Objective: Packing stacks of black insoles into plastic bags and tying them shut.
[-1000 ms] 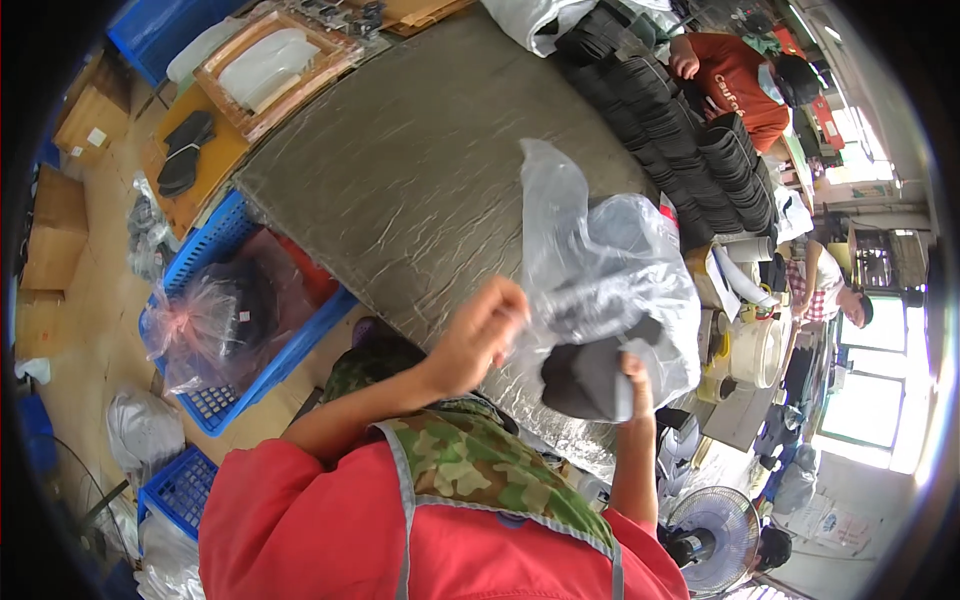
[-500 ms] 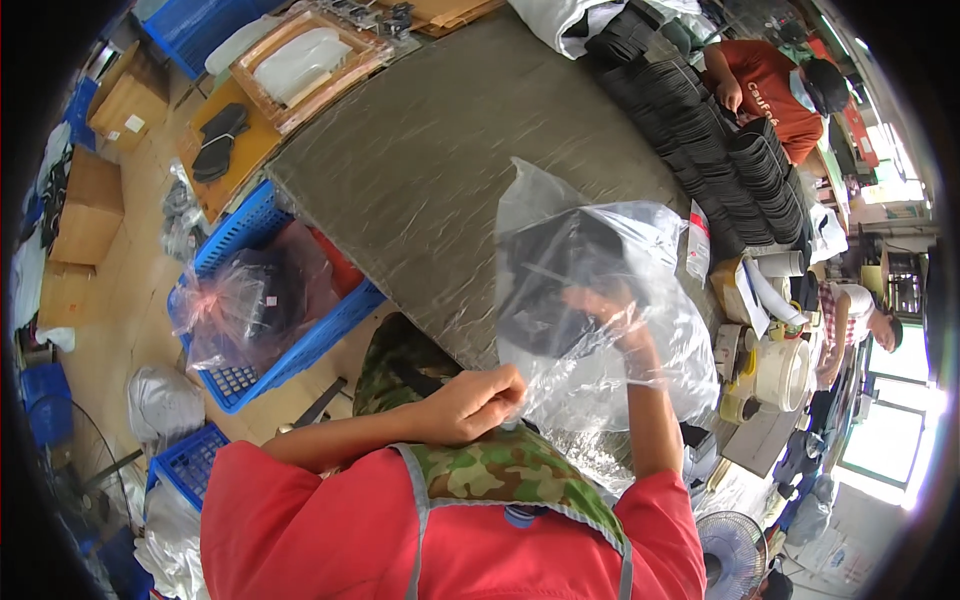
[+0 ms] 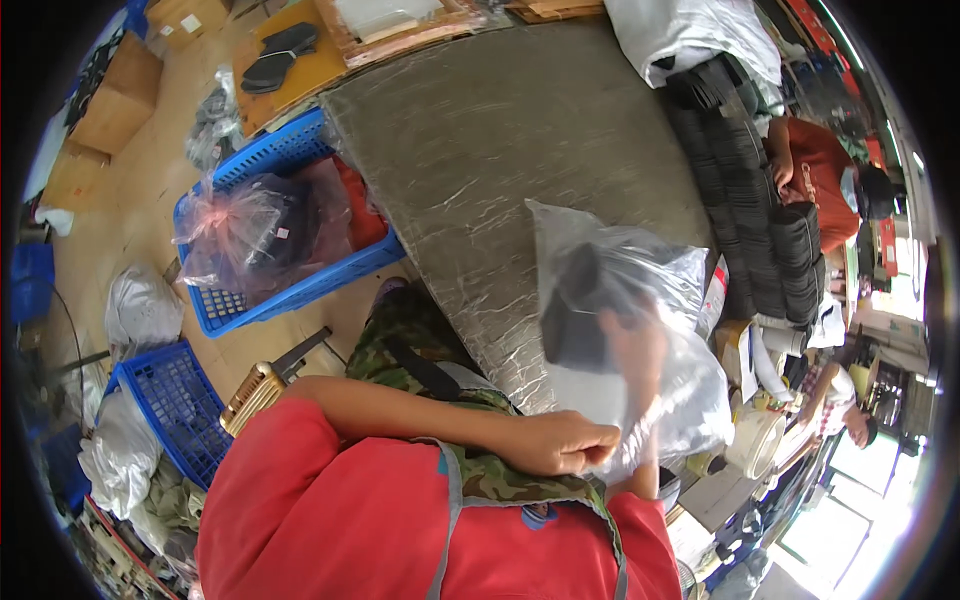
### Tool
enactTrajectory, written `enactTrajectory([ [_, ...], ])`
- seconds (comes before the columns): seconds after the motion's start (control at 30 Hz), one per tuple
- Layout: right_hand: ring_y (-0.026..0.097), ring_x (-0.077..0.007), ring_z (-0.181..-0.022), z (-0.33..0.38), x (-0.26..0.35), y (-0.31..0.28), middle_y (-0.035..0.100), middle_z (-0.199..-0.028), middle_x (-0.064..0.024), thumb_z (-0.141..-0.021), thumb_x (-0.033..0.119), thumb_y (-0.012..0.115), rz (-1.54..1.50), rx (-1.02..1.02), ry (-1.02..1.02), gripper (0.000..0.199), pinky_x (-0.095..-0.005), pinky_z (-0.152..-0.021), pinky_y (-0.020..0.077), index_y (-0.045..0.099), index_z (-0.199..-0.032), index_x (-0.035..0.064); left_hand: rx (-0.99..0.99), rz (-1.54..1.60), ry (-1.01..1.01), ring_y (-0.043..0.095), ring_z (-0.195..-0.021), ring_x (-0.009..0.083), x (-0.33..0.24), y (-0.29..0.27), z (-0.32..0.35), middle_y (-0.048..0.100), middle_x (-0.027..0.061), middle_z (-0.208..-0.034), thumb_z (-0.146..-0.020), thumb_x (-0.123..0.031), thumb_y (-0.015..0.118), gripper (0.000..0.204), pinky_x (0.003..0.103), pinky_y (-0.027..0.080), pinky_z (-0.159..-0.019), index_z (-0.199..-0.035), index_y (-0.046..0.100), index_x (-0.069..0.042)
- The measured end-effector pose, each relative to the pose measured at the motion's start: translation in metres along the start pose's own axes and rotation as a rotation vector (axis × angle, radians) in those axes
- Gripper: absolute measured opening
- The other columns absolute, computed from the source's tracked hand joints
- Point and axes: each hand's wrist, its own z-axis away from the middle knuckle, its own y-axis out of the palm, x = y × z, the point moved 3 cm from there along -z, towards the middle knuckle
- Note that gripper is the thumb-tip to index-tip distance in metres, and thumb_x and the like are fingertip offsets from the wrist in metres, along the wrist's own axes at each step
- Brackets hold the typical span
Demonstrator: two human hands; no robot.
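Observation:
A large clear plastic bag (image 3: 690,390) lies at the near right part of the dark table. My right hand (image 3: 637,345) is inside it, seen through the film and smeared by motion. Beside the fingers, dark flat pieces (image 3: 578,335) lie within the bag; whether the fingers grip them is unclear. My left hand (image 3: 568,443) is closed in a pinch at the bag's near edge, in front of my camouflage apron (image 3: 480,470).
Tall stacks of black pieces (image 3: 735,210) line the table's right side. A blue basket (image 3: 300,300) with a tied pinkish bag (image 3: 250,235) stands to the left. Tubs and rolls (image 3: 755,440) crowd the right. A co-worker in a rust-red shirt (image 3: 815,185) is beyond the stacks.
My view has shifted. My left hand has moved right to the bag's near edge and pinches there. My right hand stays inside the bag and moves among the dark pieces.

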Motion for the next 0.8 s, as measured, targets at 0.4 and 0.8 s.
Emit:
enactTrajectory([
  [0.4,0.064,-0.0322,-0.085,-0.083,0.007,-0.021,0.067,-0.090,-0.0164,-0.088,0.031,0.055,0.007,-0.196,-0.062,0.040,-0.0413,-0.080,0.0484,0.062,-0.107,-0.0026,0.205,0.665,0.070,0.043,-0.063,0.0096,-0.033,0.020,-0.056,0.047,0.0016,-0.073,-0.081,-0.001,0.051,0.006,0.025,0.037,-0.057,-0.083,0.046,-0.004],
  [0.8,0.050,-0.0343,-0.113,0.124,0.037,-0.104,0.051,-0.122,-0.0236,-0.084,0.046,0.059,-0.436,-0.372,-0.294,0.072,-0.0440,-0.099,0.0379,0.044,-0.127,-0.0097,-0.530,0.265,0.355,0.052,-0.075,0.0145,-0.046,-0.072,-0.040,0.051,0.0068,-0.084,-0.078,0.002,0.050,0.016,0.032,0.044,-0.067,-0.093,0.043,-0.001],
])
